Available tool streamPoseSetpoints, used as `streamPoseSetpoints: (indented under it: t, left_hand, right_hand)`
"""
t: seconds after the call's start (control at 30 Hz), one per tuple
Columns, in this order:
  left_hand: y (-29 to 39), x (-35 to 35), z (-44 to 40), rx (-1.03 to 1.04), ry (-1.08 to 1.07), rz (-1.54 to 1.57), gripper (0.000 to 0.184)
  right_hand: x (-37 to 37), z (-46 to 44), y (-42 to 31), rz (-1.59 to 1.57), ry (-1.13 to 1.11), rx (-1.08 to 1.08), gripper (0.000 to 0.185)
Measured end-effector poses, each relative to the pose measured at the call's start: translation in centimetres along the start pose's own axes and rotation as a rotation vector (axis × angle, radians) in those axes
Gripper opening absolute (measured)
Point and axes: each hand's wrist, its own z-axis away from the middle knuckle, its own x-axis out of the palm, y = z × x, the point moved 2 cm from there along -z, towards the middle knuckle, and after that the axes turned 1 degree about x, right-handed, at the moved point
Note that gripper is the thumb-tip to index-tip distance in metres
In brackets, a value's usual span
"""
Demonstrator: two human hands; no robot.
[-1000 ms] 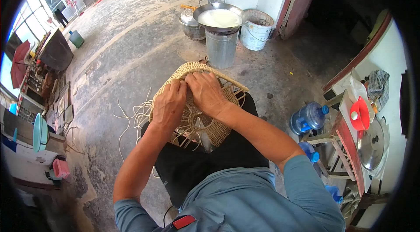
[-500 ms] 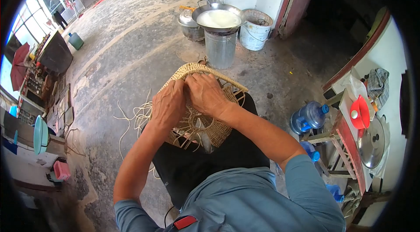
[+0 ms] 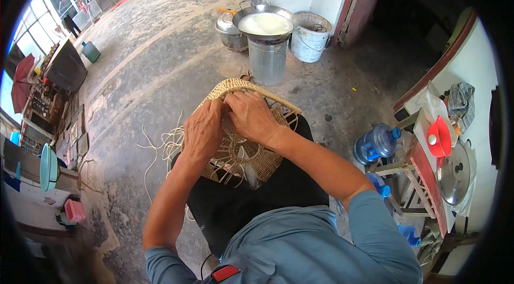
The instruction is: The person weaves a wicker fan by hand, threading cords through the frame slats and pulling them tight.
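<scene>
A half-woven basket [image 3: 267,164] of straw-coloured cord rests on the black cloth [image 3: 257,193] over my lap, its braided rim turned away from me. My left hand [image 3: 203,127] grips the weave near the rim, fingers curled inward. Close beside it, my right hand [image 3: 252,115] has its fingers bent over the same edge. The fingertips meet at the rim, and what they pinch there is hidden. Loose cord ends [image 3: 170,142] trail out to the left of the basket.
Ahead stands a wide wok [image 3: 266,24] of whitish contents on a metal cylinder [image 3: 267,63]. Next to it are a lidded pot [image 3: 231,35] and a white bucket [image 3: 310,37]. At right, water jugs [image 3: 377,142] lie by a wooden stand [image 3: 423,182] holding a red ladle [image 3: 439,136].
Both hands stay at the basket rim. The left hand and forearm have shifted very slightly, and the whole view has moved a little.
</scene>
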Motion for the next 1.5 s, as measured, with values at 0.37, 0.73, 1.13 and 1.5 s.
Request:
streamPoseSetpoints:
  t: [0.37, 0.73, 1.13, 1.5]
  left_hand:
    - [0.6, 1.1, 1.1, -0.109, 0.171, 0.036, 0.010]
    - [0.6, 2.6, 3.5, 0.155, 0.400, -0.169, 0.041]
    - [0.6, 3.3, 4.4, 0.158, 0.482, -0.162, 0.036]
    - [0.5, 4.0, 4.5, 0.052, 0.536, -0.032, 0.032]
  right_hand:
    - [0.6, -0.3, 0.5, -0.034, -0.026, 0.032, 0.010]
    - [-0.2, -0.5, 0.3, -0.019, -0.076, -0.002, 0.009]
    - [-0.5, -1.2, 0.4, 0.015, -0.195, 0.029, 0.013]
    - [-1.2, -1.0, 0.6, -0.062, -0.201, 0.024, 0.009]
